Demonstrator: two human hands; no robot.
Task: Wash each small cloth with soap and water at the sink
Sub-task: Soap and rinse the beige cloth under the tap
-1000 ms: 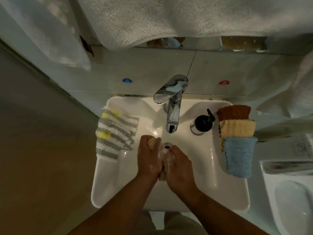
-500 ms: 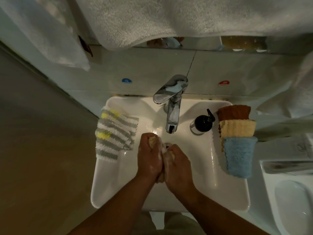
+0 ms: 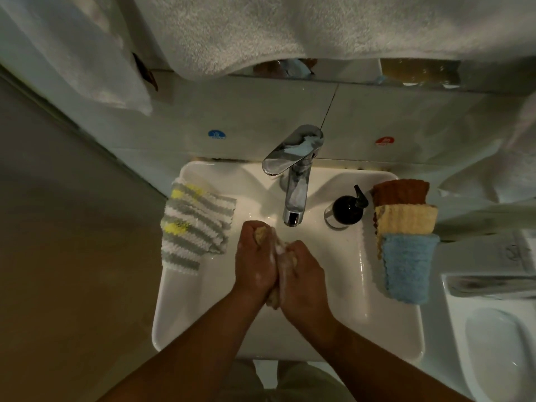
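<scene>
Rubbing a soapy yellowish cloth (image 3: 261, 236) low over the sink (image 3: 179, 300) basin, with left hand (image 3: 255, 265) and right hand (image 3: 303, 275) pressed together, each clamped round one part of it. Better to scrub fold against fold, turn to fresh parts, then rinse under the tap (image 3: 294, 198). Further out: striped cloth (image 3: 194, 227) draped on the left rim; blue cloth (image 3: 406, 268), pale yellow cloth (image 3: 406, 219) and brown cloth (image 3: 400, 192) overlapping on the right rim, beside a dark soap bottle (image 3: 346, 208). No obstacle near the hands. Above, a white towel (image 3: 290, 30), well apart.

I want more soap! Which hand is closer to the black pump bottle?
Right. Gripping the soapy cloth, the right hand lies down-left of the black pump bottle; the left hand sits farther left.
</scene>
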